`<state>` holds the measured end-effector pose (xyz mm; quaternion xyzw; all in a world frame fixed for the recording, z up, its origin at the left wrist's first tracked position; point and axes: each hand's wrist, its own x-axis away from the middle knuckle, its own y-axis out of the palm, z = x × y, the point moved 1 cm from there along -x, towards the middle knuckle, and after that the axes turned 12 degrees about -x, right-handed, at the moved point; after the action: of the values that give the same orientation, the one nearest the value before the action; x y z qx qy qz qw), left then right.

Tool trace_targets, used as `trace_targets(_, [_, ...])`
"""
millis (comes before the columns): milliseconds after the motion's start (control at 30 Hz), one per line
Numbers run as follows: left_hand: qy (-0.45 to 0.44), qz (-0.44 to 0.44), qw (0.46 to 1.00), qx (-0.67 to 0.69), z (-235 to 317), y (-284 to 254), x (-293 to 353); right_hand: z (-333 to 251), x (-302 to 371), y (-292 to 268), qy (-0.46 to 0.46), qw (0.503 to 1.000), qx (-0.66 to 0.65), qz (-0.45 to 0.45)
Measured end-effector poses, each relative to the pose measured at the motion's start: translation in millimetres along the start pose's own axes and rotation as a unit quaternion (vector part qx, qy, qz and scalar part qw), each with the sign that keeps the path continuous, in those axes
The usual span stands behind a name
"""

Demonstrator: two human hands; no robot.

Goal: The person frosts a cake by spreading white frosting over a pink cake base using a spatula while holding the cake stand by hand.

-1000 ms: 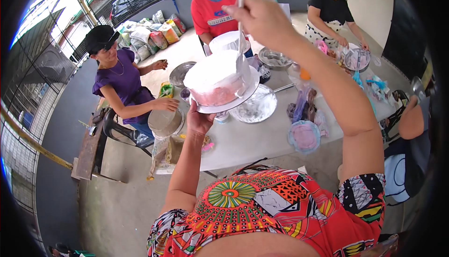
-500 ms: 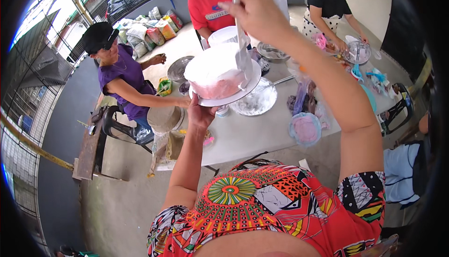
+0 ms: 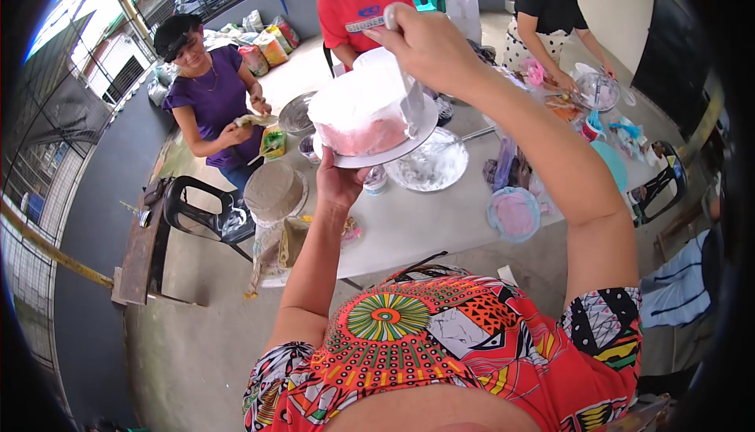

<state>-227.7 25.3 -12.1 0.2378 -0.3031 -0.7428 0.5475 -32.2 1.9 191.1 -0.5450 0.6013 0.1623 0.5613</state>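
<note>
In the head view, a round cake (image 3: 342,134) was held aloft above the near part of the worktop (image 3: 440,227), seated on a thin round board (image 3: 370,161). The board was borne from below by the left hand (image 3: 340,184); its fingers were partly hidden beneath it, so whether they were spread or curled cannot be told. The upper end of a spatula (image 3: 411,109) was pinched between thumb and fingers of the right hand (image 3: 425,42), its blade hanging downward and laid against the cake's right side. By the look of it, the coating was well advanced on top, where white had been spread from edge to edge, though the glare was too strong for its smoothness to be judged. The side seemed only partly done: white was carried along its upper part and near the blade, while a pink band was left showing lower down at the front, thinly veiled at most. The far side was hidden, so its state could not be known. White cream (image 3: 425,166) was left in a bowl (image 3: 429,190) just behind the board, with a whisk (image 3: 476,134) resting in it. To the left, a grey-brown round cake (image 3: 273,192) was stood on the worktop, and beyond it something pale was being handled by a co-worker in purple (image 3: 197,105).
</note>
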Motion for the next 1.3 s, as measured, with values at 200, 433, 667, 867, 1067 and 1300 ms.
trace_targets(200, [0.015, 0.012, 1.0, 0.0, 0, -5, -2, -18, -9, -10, -0.053, 0.998, 0.023, 0.023])
trace_targets(433, [0.015, 0.002, 1.0, 0.019, 8, -3, -3, -3, 13, 15, -0.039, 0.999, 0.032, 0.015])
trace_targets(667, [0.023, -0.001, 1.0, 0.007, 17, -8, -4, -19, -3, 13, -0.03, 0.999, 0.014, 0.02])
trace_targets(867, [0.023, 0.007, 0.999, 0.028, 22, -10, -6, -17, 5, -1, 0.01, 1.0, 0.006, 0.023])
trace_targets(1067, [0.008, 0.0, 0.999, 0.036, 23, -8, -9, -15, 23, 6, 0.035, 0.999, -0.017, 0.017])
trace_targets(1300, [0.015, 0.015, 0.999, 0.037, 23, -4, -11, -27, 17, 1, 0.027, 0.998, -0.036, 0.054])
